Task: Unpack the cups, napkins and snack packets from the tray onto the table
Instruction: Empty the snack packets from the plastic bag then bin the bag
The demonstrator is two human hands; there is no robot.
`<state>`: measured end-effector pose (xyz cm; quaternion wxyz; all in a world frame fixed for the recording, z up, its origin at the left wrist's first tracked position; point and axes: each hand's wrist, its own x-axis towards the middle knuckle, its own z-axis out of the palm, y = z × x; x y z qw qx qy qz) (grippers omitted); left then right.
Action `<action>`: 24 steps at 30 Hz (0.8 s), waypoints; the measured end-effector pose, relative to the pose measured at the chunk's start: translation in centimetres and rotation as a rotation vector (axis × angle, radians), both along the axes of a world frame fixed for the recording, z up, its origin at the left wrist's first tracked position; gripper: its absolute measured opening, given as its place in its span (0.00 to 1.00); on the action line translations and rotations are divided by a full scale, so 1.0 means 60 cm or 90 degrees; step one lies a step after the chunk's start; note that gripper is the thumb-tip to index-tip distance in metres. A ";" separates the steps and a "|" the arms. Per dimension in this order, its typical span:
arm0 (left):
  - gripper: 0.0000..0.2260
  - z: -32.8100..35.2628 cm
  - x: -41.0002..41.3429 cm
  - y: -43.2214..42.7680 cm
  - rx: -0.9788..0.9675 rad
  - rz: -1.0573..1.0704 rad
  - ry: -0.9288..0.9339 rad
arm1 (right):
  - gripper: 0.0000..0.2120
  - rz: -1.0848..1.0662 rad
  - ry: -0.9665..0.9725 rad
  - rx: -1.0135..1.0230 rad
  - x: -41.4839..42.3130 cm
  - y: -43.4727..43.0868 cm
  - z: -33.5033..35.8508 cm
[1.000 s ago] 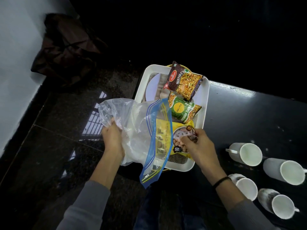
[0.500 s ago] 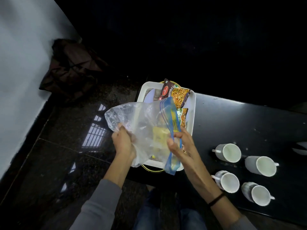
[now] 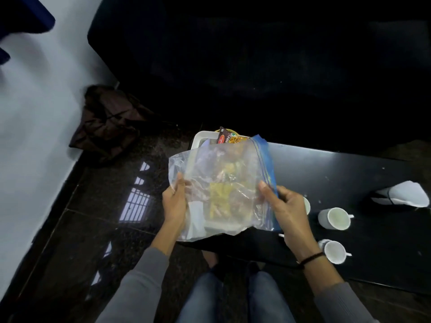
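Tray (image 3: 200, 137) sits at the counter's (image 3: 326, 173) left end, now mostly covered by the clear bag (image 3: 221, 190), which a second ago hung to its left. The left hand (image 3: 173, 201) pinches the bag's left edge; the right hand (image 3: 285, 207), earlier down in the tray at a yellow packet, now pinches the blue zip edge, so the bag is stretched flat between both. Only the tray's far corner and the top of a red packet (image 3: 227, 137) show above it; yellow and pale shapes through the plastic are too blurred to name. Two cups (image 3: 334, 218) lie on the counter right of the hands, a third is largely hidden behind the right hand.
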<state>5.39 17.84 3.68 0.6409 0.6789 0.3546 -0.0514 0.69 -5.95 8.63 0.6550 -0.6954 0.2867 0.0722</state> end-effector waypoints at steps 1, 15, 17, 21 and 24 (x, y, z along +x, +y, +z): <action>0.19 0.005 -0.003 -0.001 0.000 -0.009 -0.007 | 0.16 -0.012 0.007 0.003 -0.002 -0.010 0.006; 0.21 0.093 -0.009 -0.096 -0.183 -0.038 0.105 | 0.30 0.073 -0.033 0.028 -0.037 -0.054 0.065; 0.18 0.111 -0.014 -0.124 -0.186 -0.036 0.138 | 0.32 0.125 -0.050 0.030 -0.036 -0.063 0.080; 0.15 0.133 -0.021 -0.181 -0.173 -0.068 0.188 | 0.33 0.237 -0.047 0.046 -0.038 -0.077 0.106; 0.04 0.155 -0.031 -0.234 -0.159 -0.143 0.162 | 0.44 0.378 -0.035 -0.041 -0.035 -0.083 0.121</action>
